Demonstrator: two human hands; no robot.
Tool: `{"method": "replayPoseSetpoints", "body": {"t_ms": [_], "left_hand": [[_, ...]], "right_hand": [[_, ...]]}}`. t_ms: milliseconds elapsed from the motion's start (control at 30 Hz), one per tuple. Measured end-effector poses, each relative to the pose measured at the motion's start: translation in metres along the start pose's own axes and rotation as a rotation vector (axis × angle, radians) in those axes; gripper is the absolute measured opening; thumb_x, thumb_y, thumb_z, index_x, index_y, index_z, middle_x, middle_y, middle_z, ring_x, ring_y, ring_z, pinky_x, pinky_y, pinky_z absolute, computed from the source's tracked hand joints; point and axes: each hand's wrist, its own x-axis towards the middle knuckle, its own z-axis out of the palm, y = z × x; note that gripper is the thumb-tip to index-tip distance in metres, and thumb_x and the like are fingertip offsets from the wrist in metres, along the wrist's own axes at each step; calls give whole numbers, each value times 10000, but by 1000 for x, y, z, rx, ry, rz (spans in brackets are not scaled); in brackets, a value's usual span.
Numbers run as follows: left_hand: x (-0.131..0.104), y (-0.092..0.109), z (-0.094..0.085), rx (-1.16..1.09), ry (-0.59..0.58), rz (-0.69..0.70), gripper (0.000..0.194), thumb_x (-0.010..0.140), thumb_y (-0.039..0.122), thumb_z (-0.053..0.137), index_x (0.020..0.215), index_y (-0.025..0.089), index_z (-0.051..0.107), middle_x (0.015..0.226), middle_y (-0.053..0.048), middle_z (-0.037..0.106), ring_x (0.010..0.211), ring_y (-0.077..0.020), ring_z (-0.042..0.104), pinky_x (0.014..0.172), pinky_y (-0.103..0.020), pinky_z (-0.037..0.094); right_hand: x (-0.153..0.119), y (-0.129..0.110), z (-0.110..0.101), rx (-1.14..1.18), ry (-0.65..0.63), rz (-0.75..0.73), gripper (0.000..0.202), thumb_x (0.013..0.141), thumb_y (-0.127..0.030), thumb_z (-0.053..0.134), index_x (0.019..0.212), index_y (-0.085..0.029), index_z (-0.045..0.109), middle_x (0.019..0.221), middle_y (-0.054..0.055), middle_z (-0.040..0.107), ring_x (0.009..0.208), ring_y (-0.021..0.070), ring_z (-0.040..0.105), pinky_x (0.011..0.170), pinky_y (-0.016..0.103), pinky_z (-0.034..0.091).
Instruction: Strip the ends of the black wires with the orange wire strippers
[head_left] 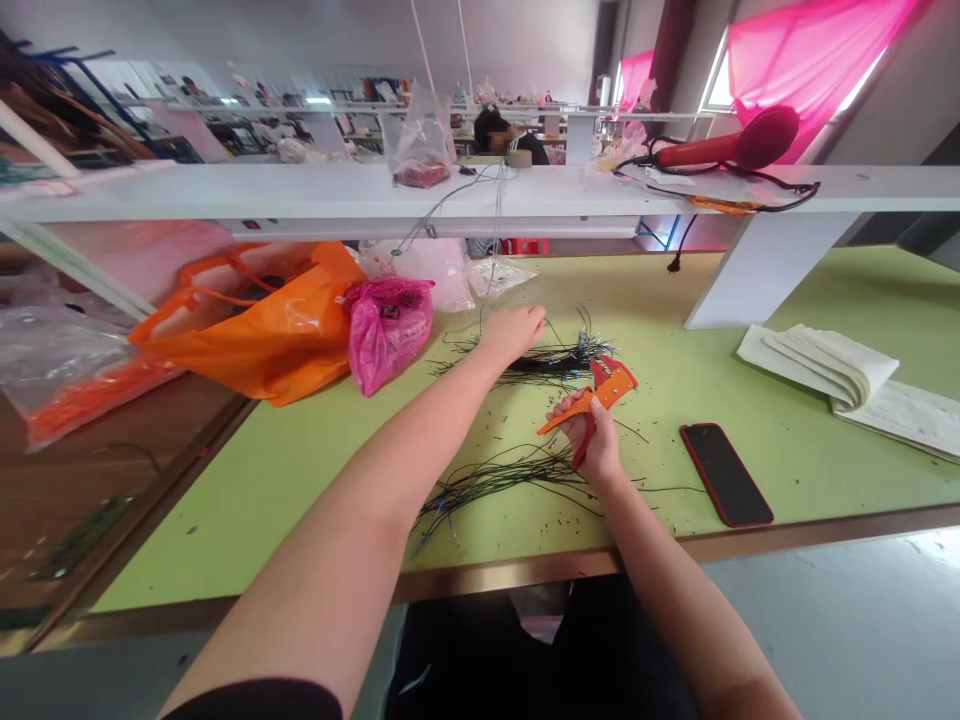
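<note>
My right hand is wrapped round the handles of an orange and red wire stripper, its head tilted up and to the right. Over the far bundle of black wires is my left hand, back upward and fingers curled in. Whatever those fingers pinch, if anything, is hidden beneath the hand. Blue and bare bits show at the right end of that bundle. A nearer bundle of black wires lies below my right hand, with blue-tipped ends at its left. Small dark scraps are scattered between the two bundles.
An orange bag and a pink plastic bag stand at the left. To the right lie a phone and folded papers. A white shelf spans the back, carrying a red corded tool. Another person sits beyond.
</note>
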Motion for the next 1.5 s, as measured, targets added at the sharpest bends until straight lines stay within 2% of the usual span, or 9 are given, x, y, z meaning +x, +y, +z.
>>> {"method": "replayPoseSetpoints", "body": {"t_ms": [167, 300, 433, 633, 767, 900, 1100, 1200, 1500], "left_hand": [[8, 14, 12, 4, -209, -28, 333, 912, 337, 602, 1136, 132, 739, 1065, -210, 745, 1060, -357, 695, 922, -438, 510], [5, 16, 36, -30, -315, -7, 732, 809, 586, 680, 1415, 183, 598, 1510, -224, 530, 1389, -432, 483, 1086, -509, 436], [0, -11, 55, -69, -434, -35, 1278, 650, 785, 721, 1649, 204, 175, 1712, -225, 124, 1547, -497, 179, 1172, -618, 311], [10, -49, 61, -72, -530, -42, 1362, 618, 832, 713, 1654, 166, 131, 1663, -273, 258, 1514, -473, 299, 1179, -589, 313], [22, -43, 60, -67, -516, 48, 1246, 582, 799, 771, 1589, 187, 367, 1570, -249, 457, 1485, -466, 345, 1186, -581, 296], [21, -26, 62, -97, -438, 181, 1011, 654, 707, 786, 1502, 229, 513, 1593, -173, 456, 1460, -413, 403, 1185, -503, 328], [7, 5, 58, -121, -279, 361, 330, 983, 363, 507, 1185, 289, 756, 1275, -61, 724, 1244, -242, 621, 1087, -344, 411], [3, 16, 55, -84, -216, 348, 355, 984, 229, 446, 999, 222, 801, 1068, -114, 765, 1115, -261, 678, 1034, -386, 431], [2, 31, 52, -68, -137, 319, 267, 987, 262, 545, 956, 208, 804, 1025, -119, 765, 1052, -260, 680, 960, -374, 435]], "right_hand": [[2, -1, -1, 12, 19, -9, 268, 825, -455, 727, 889, -218, 622, 781, 6, 679, 715, 190, 679, 774, 378, 624], [3, -3, -2, 31, 27, -9, 291, 801, -469, 740, 891, -218, 623, 785, 9, 681, 715, 198, 683, 773, 386, 625], [1, -4, -1, 63, 21, 2, 294, 801, -467, 746, 893, -211, 634, 794, 11, 678, 726, 193, 681, 799, 387, 622], [-3, -2, 2, 80, 4, 39, 281, 820, -449, 738, 907, -199, 646, 816, 24, 689, 763, 196, 685, 827, 388, 616], [-6, -4, 4, 72, -11, 53, 282, 811, -446, 740, 901, -194, 652, 799, 23, 683, 762, 197, 683, 819, 381, 612], [-7, -6, 5, 76, 12, 38, 247, 821, -425, 712, 909, -206, 642, 800, 18, 674, 766, 193, 673, 832, 384, 606], [-6, -4, 3, 59, 42, 37, 246, 831, -439, 695, 900, -213, 631, 794, 19, 662, 765, 200, 664, 826, 401, 604], [-5, -3, 2, 50, 31, 35, 258, 822, -444, 714, 888, -205, 644, 792, 17, 659, 759, 191, 658, 824, 383, 602], [-3, -3, 1, 14, 23, 34, 276, 809, -459, 729, 892, -211, 643, 792, 15, 669, 741, 191, 671, 785, 361, 608]]}}
